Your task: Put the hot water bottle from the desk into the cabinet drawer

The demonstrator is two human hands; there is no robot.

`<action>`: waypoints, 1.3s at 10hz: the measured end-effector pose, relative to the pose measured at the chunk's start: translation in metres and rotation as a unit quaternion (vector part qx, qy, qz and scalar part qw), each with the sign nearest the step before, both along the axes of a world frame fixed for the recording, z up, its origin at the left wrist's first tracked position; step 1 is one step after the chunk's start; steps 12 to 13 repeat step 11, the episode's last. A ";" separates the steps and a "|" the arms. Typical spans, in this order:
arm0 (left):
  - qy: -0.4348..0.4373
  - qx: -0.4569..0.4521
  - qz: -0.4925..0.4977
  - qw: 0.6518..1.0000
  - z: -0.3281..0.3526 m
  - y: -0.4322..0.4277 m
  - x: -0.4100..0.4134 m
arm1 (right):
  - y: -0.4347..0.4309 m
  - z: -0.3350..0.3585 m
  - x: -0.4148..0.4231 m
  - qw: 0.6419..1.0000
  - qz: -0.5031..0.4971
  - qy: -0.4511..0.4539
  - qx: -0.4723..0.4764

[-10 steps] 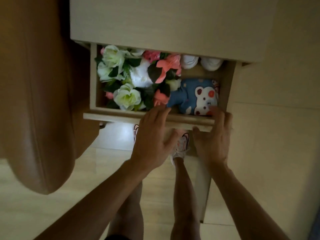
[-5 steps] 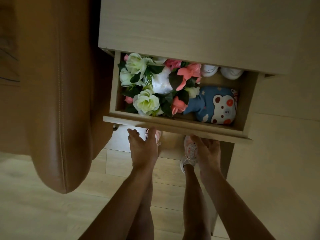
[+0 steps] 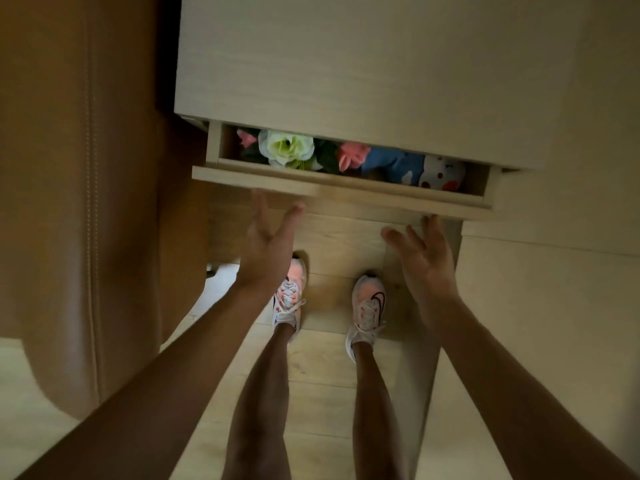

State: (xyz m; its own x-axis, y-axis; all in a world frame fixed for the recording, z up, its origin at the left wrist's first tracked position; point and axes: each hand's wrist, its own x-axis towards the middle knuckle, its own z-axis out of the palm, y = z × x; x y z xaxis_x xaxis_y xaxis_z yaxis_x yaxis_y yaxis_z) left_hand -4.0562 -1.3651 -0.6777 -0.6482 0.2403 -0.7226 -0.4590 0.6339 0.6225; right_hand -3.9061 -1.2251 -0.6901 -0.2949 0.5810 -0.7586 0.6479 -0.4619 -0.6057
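The hot water bottle [image 3: 414,168], blue with a white bear face, lies in the right part of the cabinet drawer [image 3: 339,194]. The pale wood drawer is only a narrow gap open under the cabinet top [image 3: 363,71]. My left hand [image 3: 266,242] is open, its fingertips against the drawer front near the left. My right hand [image 3: 424,252] is open too, fingers spread, its fingertips at the drawer front's lower edge on the right. Neither hand holds anything.
Artificial flowers [image 3: 287,148], white and pink, fill the drawer's left part. A brown leather chair back [image 3: 86,202] stands close on the left of the cabinet. My legs and pale sneakers [image 3: 367,306] are on the wood floor below the drawer.
The drawer has slid most of the way in; only a strip of flowers and bottle shows. Both hands dropped from the drawer's top rim to its front face and spread their fingers.
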 end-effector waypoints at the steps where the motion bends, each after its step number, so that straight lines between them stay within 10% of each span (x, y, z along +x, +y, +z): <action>1: 0.023 0.009 -0.040 0.999 -0.003 0.015 -0.018 | 0.019 -0.002 -0.015 1.000 0.007 0.010 0.026; 13: -0.020 0.048 -0.018 0.998 -0.015 0.051 -0.078 | 0.072 -0.011 -0.050 0.999 0.019 0.044 0.012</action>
